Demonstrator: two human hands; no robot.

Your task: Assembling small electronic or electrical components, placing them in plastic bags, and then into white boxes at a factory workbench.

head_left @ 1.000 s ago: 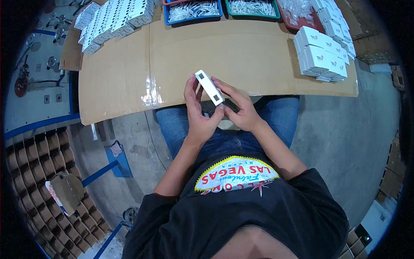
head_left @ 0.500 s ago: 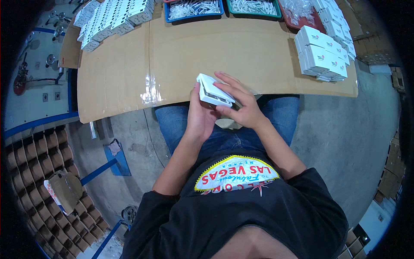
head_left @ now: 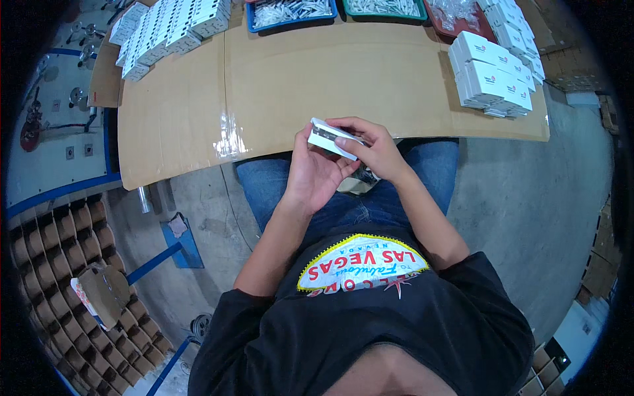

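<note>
A small white box (head_left: 325,140) is held between my two hands, just off the near edge of the table and above my lap. A dark strip or gap runs along the side facing me. My left hand (head_left: 309,173) supports the box's left end with its fingers, palm turned up. My right hand (head_left: 375,149) grips the right part, thumb across the near side and fingers over the far side. Whatever lies inside the box is hidden.
Cardboard covers the table (head_left: 290,86). White boxes with dark marks (head_left: 173,36) stand in rows at the far left, stacked white boxes (head_left: 490,76) at the right. Along the back are a blue tray (head_left: 290,28) and a green tray (head_left: 383,18) of small white pieces, and a red tray (head_left: 462,33) with clear plastic.
The box has tilted so its dark-striped side faces me, and its lid lies closer down. My right hand has shifted from its top, thumb now against the near side.
</note>
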